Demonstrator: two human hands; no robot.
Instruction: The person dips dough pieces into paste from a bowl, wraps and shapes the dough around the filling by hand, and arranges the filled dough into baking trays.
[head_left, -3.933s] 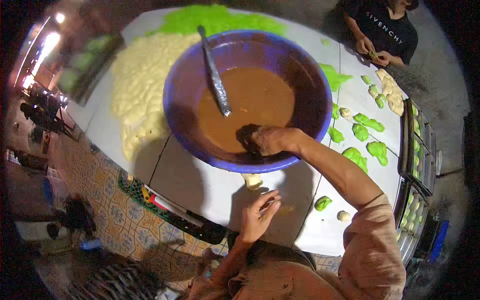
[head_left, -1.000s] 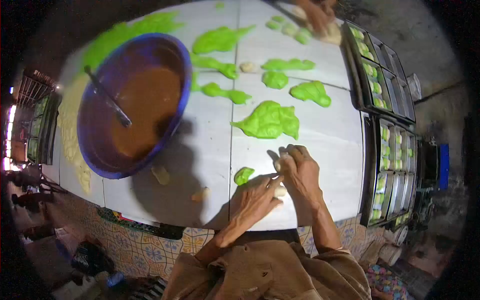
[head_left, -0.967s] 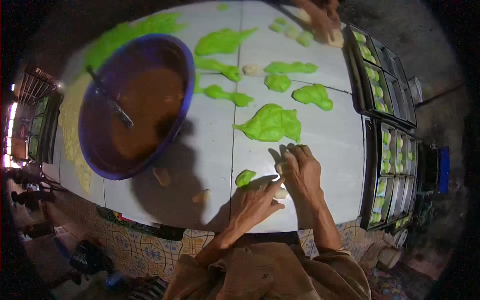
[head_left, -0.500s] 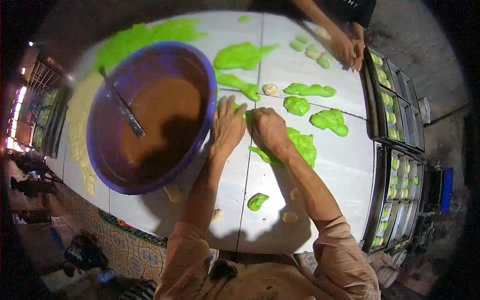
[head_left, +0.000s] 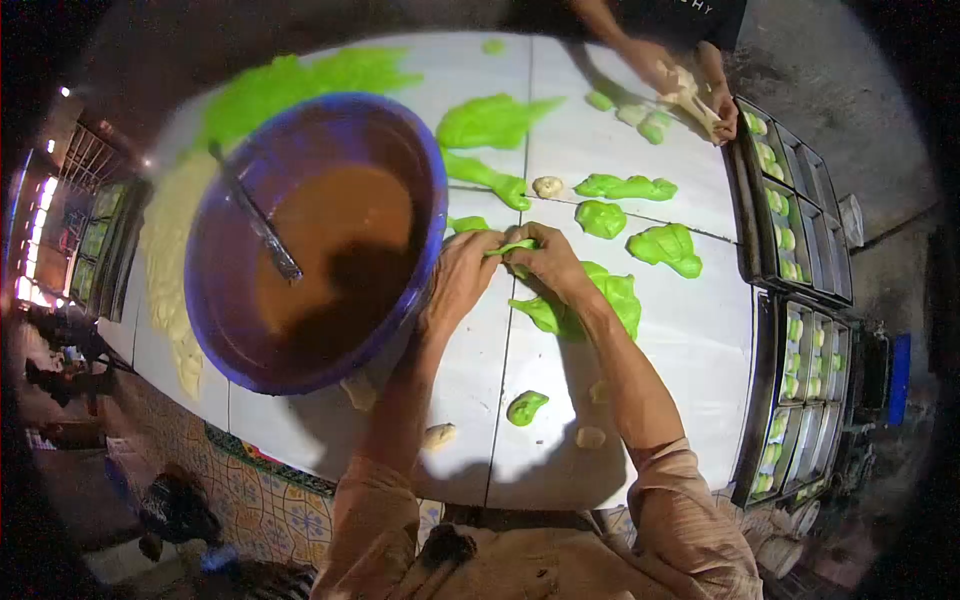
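Between my two hands a small strip of green dough point(head_left: 512, 246) is pinched, just above the white tabletop. My left hand point(head_left: 462, 278) has its fingers closed on one end, close beside the rim of the purple basin point(head_left: 438, 190). My right hand point(head_left: 550, 265) grips the other end with thumb and fingers. A larger flattened green dough piece point(head_left: 615, 298) lies partly behind my right wrist. Beyond my fingers sit a round green dough lump point(head_left: 601, 219), a long green piece point(head_left: 625, 187) and a small cream dough ball point(head_left: 548, 186).
Brown liquid point(head_left: 330, 220) and a metal-looking utensil point(head_left: 255, 215) are in the basin. Sectioned metal trays point(head_left: 800, 215) holding green-and-cream pieces line the right edge. Across the table, another person's hands point(head_left: 722, 110) stretch cream dough. A small green lump point(head_left: 526, 407) lies near me.
My hands have come off the tabletop and turned inward, with the green dough strip now showing between the fingertips. The other person's hands have moved apart, stretching cream dough.
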